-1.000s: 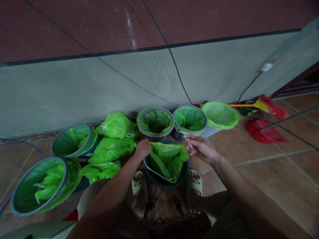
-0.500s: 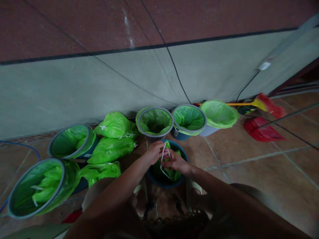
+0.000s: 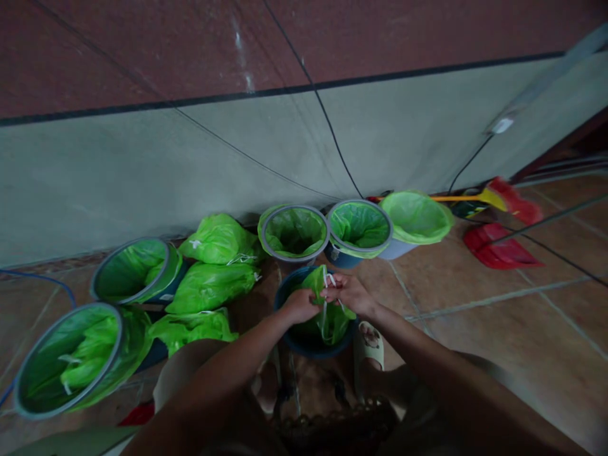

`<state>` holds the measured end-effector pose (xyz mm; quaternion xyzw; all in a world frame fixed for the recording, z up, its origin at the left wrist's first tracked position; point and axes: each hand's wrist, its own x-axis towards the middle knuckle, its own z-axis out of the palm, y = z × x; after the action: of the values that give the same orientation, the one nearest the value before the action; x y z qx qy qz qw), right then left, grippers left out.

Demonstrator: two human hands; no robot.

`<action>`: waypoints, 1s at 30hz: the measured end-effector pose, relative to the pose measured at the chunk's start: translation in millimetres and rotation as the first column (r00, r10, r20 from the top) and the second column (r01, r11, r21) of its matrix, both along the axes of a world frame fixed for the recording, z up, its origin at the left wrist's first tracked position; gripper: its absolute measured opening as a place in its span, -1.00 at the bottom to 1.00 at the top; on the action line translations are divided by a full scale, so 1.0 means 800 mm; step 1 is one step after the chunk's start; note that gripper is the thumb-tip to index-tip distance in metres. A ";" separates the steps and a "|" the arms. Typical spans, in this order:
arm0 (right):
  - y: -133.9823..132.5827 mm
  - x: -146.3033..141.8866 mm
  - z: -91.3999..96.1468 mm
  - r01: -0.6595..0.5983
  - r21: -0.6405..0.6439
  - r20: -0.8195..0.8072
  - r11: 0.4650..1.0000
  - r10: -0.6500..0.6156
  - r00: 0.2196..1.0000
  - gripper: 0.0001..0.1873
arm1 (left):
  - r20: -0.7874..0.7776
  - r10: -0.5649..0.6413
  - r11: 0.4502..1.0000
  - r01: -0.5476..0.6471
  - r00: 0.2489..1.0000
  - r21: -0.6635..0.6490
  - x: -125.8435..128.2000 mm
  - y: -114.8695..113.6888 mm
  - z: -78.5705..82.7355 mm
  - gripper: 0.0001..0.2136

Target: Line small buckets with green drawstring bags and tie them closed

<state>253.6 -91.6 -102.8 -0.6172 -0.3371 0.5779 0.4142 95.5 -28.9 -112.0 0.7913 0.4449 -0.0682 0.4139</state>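
A dark blue bin (image 3: 289, 339) stands on the floor between my feet, with a bright green bag (image 3: 332, 320) in it. My left hand (image 3: 299, 305) is closed on the gathered green plastic at the bag's mouth. My right hand (image 3: 349, 292) pinches the bag's white drawstring (image 3: 325, 310), which hangs down in a loop between both hands. The bag's mouth is bunched together above the bin.
Several grey-rimmed bins lined with green bags (image 3: 294, 231) (image 3: 361, 225) (image 3: 135, 272) (image 3: 66, 354) stand along the wall. Tied green bags (image 3: 211, 282) lie between them. A red dustpan (image 3: 498, 250) and a yellow-handled broom (image 3: 494, 199) lie at the right. My sandal (image 3: 370, 339) is beside the bin.
The bag's mouth was spread open a second ago. My hands came together over the bin, gathered the plastic and lifted the drawstring slightly to the right.
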 end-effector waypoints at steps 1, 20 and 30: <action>-0.001 -0.002 0.001 -0.024 0.008 -0.007 1.000 0.024 1.000 -0.67 | 0.022 -0.031 0.999 0.031 0.999 -0.017 0.001 -0.007 -0.007 -0.77; 0.001 0.017 -0.028 -0.086 -0.060 0.168 0.994 0.095 0.981 -0.87 | 0.281 0.275 0.883 -0.126 0.920 -0.452 -0.005 0.013 0.016 -0.89; -0.002 -0.002 -0.022 -0.062 -0.051 0.228 0.997 0.072 0.971 -0.95 | 0.314 0.583 0.592 -0.126 0.749 -0.796 -0.006 0.014 0.015 -0.73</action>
<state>251.7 -93.3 -120.6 -0.6769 -0.3909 0.5235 0.3391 90.5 -18.1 -100.3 0.4293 0.3968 0.0768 0.8077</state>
